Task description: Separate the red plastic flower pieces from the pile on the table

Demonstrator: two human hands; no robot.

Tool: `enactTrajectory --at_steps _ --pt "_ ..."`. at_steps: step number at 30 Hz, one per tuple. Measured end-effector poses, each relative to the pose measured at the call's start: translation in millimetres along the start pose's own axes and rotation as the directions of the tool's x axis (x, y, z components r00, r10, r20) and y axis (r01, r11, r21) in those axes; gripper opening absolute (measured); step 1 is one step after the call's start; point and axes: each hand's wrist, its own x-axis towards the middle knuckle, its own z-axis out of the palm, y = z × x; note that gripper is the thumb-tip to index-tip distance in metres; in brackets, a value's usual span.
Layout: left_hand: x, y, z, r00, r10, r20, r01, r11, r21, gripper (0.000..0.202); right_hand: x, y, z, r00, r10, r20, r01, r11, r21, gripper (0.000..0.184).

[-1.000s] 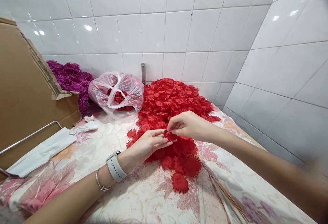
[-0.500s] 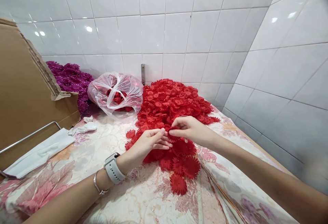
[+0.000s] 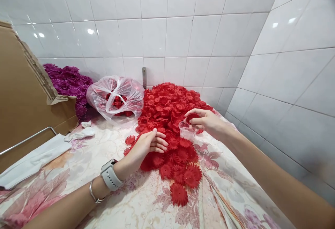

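Note:
My right hand (image 3: pixel 202 120) pinches a red fabric flower (image 3: pixel 192 118) between thumb and fingers. The flower is at the rim of a small clear plastic cup (image 3: pixel 187 133), which stands among the red flowers. Whether my lower fingers touch the cup, I cannot tell. My left hand (image 3: pixel 151 142) is open, fingers loosely bent and nothing visible in it, just over the near part of the heap. That heap of red flowers (image 3: pixel 167 100) reaches from the wall toward me, thinning to single flowers such as the nearest one (image 3: pixel 179 194).
Left of the heap sit a knotted clear plastic bag (image 3: pixel 115 98) with red pieces inside and a pile of purple flowers (image 3: pixel 69 82). A cardboard box (image 3: pixel 31 96) stands at far left. Thin stems (image 3: pixel 222 201) lie front right on the flowered tablecloth (image 3: pixel 125 201). Tiled walls (image 3: pixel 180 37) enclose the corner.
My hands have parted. The right one has moved right with a red flower to the clear cup, which now shows. The left has shifted slightly left and no longer meets the right.

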Motion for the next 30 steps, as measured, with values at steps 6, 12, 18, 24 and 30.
enactTrajectory --at_steps 6,12,18,24,30 --pt "0 0 3.1 0.998 0.046 -0.050 -0.041 0.995 0.089 0.038 1 -1 3 0.999 0.013 -0.040 -0.009 0.995 0.100 0.015" --pt "-6 0 5.1 0.950 0.306 -0.068 -0.234 0.837 0.494 0.030 -2 -3 -2 0.999 0.032 -0.033 -0.025 0.984 0.177 0.018" --pt "-12 -7 2.7 0.903 0.396 0.169 -0.354 0.460 0.814 0.020 -7 0 -6 0.999 -0.021 0.031 0.016 0.985 0.172 0.010" --pt "-12 -13 1.9 0.918 0.351 0.184 -0.329 0.418 0.847 0.021 -12 7 -1 0.998 -0.031 0.047 0.024 0.990 0.138 0.021" --pt "-10 -10 2.3 0.915 0.365 0.171 -0.335 0.452 0.827 0.020 -15 10 7 1.000 0.014 0.024 -0.017 0.992 0.123 0.029"
